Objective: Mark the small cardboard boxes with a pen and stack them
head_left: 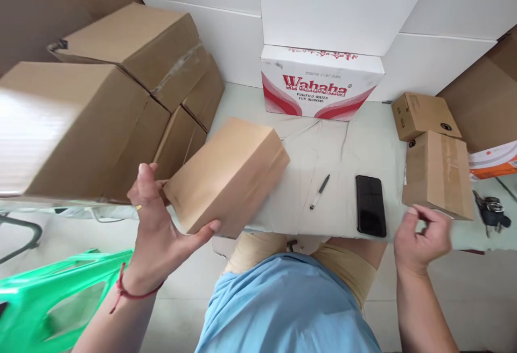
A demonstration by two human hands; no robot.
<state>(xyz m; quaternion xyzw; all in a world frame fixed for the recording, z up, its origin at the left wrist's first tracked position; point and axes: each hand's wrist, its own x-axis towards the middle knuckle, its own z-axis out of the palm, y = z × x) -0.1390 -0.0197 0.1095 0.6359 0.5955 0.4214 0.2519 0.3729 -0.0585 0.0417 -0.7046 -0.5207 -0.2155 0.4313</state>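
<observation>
My left hand [161, 229] grips a plain brown cardboard box [226, 170] at its near left end. The thumb presses on the side facing me, and some fingers are hidden behind the box. This box is tilted, held over the table's front edge. At the right, my right hand [422, 237] is closed, thumb against curled fingers, just in front of a taped cardboard box [438, 172]. Whether anything sits in that pinch, or whether it touches the taped box, I cannot make out. A black phone [370, 206] and a pen [320, 192] lie between the hands.
Large cardboard boxes [133, 56] are stacked at the left. A white and red Wahaha carton [321, 86] stands against the back wall. Another small box [428, 115] sits behind the taped one. Keys [493, 210] lie at the far right, and a green plastic stool [24, 310] stands lower left.
</observation>
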